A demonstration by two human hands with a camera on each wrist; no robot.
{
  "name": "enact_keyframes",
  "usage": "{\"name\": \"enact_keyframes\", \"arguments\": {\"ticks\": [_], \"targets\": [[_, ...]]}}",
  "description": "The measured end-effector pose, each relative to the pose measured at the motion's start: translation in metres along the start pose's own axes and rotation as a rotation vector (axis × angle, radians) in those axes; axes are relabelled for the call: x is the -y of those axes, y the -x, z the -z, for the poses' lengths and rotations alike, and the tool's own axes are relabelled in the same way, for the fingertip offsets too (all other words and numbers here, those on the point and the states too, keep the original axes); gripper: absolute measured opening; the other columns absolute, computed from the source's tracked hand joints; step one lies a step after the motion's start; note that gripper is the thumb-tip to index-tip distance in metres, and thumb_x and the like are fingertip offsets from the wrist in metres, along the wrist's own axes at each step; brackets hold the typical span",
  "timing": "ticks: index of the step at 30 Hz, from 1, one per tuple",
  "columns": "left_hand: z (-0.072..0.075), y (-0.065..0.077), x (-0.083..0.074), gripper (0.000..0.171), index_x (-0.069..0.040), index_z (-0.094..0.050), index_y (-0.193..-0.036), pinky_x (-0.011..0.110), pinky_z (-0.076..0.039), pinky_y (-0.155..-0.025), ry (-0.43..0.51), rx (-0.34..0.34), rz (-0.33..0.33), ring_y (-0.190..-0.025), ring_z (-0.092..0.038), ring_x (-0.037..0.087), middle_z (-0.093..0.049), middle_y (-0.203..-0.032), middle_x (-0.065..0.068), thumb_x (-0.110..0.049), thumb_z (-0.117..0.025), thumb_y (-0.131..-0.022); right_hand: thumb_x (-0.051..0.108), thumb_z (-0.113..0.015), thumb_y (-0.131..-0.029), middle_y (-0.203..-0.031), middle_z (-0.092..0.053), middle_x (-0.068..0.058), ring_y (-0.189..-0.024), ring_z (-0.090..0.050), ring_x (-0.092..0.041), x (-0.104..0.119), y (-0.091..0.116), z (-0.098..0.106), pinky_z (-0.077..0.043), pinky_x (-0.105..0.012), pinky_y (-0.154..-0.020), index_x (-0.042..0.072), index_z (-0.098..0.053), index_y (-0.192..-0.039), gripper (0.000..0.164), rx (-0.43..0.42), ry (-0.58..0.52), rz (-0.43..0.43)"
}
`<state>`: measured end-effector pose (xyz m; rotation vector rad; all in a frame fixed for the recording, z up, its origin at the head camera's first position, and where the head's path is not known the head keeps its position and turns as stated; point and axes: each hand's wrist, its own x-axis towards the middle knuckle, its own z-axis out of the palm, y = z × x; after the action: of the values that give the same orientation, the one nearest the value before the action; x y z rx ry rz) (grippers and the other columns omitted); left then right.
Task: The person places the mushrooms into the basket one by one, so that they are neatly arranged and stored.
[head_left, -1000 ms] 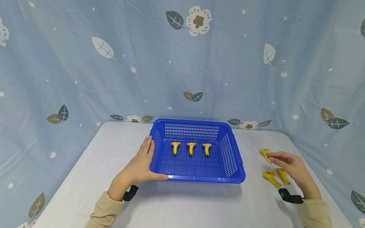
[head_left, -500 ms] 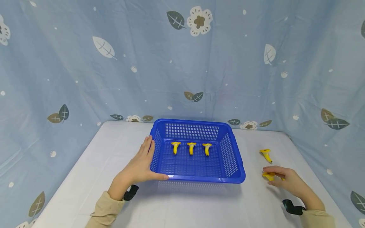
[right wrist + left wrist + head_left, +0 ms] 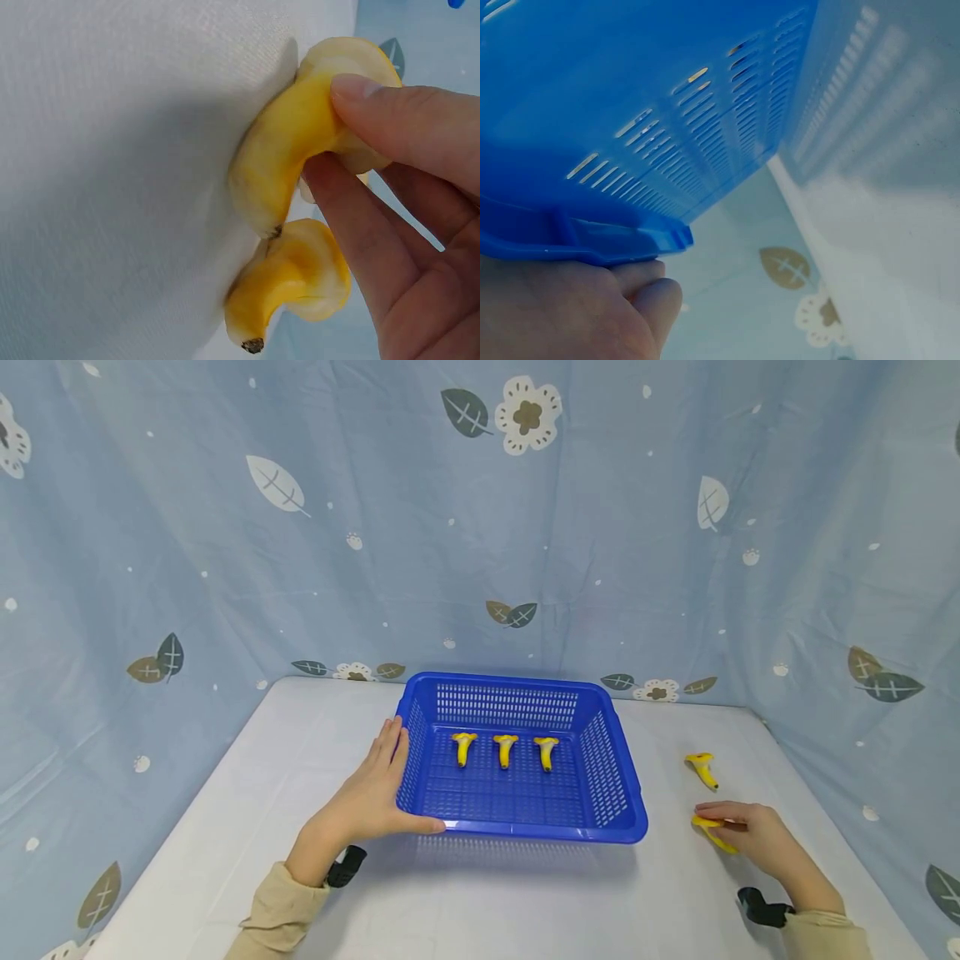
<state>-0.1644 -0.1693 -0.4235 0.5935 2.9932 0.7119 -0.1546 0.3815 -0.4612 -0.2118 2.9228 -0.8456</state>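
My left hand (image 3: 367, 802) rests at the near left corner of a blue plastic basket (image 3: 517, 831), fingers straight along its left side and thumb on the front rim. In the left wrist view the fingers (image 3: 649, 292) touch the outside of the rim. On the right, my right hand (image 3: 761, 835) pinches a yellow trumpet-shaped mushroom (image 3: 277, 150) between thumb and fingers, low over the white cloth. Another yellow mushroom (image 3: 300, 274) lies close by in the right wrist view. Farther back lies a yellow mushroom (image 3: 702, 770).
Inside the basket, three yellow mushrooms (image 3: 505, 752) lie in a row, caps toward the back. White cloth (image 3: 480, 910) covers the table. A blue curtain (image 3: 375, 527) with leaf and flower prints hangs behind and at both sides.
My right hand has moved from the far mushroom toward the near ones and now pinches one of them. The left hand and basket stay in place.
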Motion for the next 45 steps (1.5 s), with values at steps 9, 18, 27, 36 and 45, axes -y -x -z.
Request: {"name": "enact_keyframes", "arguments": {"ticks": [9, 18, 27, 36, 45], "targets": [[0.001, 0.0, -0.001, 0.148, 0.005, -0.001, -0.156, 0.057, -0.016, -0.117, 0.011, -0.002, -0.003, -0.15, 0.009, 0.036, 0.01, -0.164, 0.021, -0.088, -0.065, -0.061, -0.007, -0.073, -0.083, -0.111, -0.07, -0.021, -0.107, -0.062, -0.045, 0.0, -0.001, -0.002, -0.058, -0.04, -0.078, -0.004, -0.073, -0.109, 0.027, -0.03, 0.025, 0.01], [0.0, 0.001, 0.001, 0.148, 0.005, 0.0, -0.156, 0.056, -0.015, -0.118, 0.001, -0.006, -0.008, -0.15, 0.01, 0.036, 0.01, -0.164, 0.021, -0.087, -0.066, -0.062, -0.006, -0.073, -0.083, -0.109, -0.07, -0.022, -0.102, -0.065, -0.042, 0.002, -0.002, 0.001, -0.059, -0.037, -0.074, -0.005, -0.073, -0.11, 0.028, -0.038, 0.046, 0.023], [0.0, 0.001, 0.0, 0.148, 0.005, 0.0, -0.156, 0.056, -0.015, -0.118, 0.009, 0.006, -0.001, -0.15, 0.011, 0.035, 0.011, -0.164, 0.019, -0.088, -0.065, -0.061, -0.005, -0.077, -0.08, -0.104, -0.072, -0.018, -0.088, -0.068, -0.014, 0.011, -0.003, 0.007, -0.057, -0.02, -0.068, -0.002, -0.075, -0.108, 0.028, -0.148, 0.013, 0.12], [0.0, 0.0, -0.001, 0.149, 0.004, 0.001, -0.156, 0.057, -0.017, -0.117, 0.013, 0.001, -0.002, -0.15, 0.01, 0.036, 0.01, -0.164, 0.02, -0.089, -0.064, -0.06, 0.003, -0.078, -0.083, -0.106, -0.071, -0.018, -0.084, -0.061, 0.008, 0.02, -0.005, 0.008, -0.053, -0.012, -0.067, 0.001, -0.075, -0.109, 0.026, -0.265, -0.064, 0.17], [0.0, 0.0, 0.0, 0.149, 0.004, 0.001, -0.157, 0.057, -0.017, -0.117, 0.01, 0.004, 0.005, -0.15, 0.009, 0.037, 0.01, -0.164, 0.02, -0.089, -0.064, -0.06, 0.011, -0.075, -0.089, -0.114, -0.069, -0.019, -0.092, -0.052, 0.018, 0.037, -0.011, 0.013, -0.05, -0.008, -0.072, 0.003, -0.075, -0.111, 0.024, -0.317, -0.085, 0.185]]}}
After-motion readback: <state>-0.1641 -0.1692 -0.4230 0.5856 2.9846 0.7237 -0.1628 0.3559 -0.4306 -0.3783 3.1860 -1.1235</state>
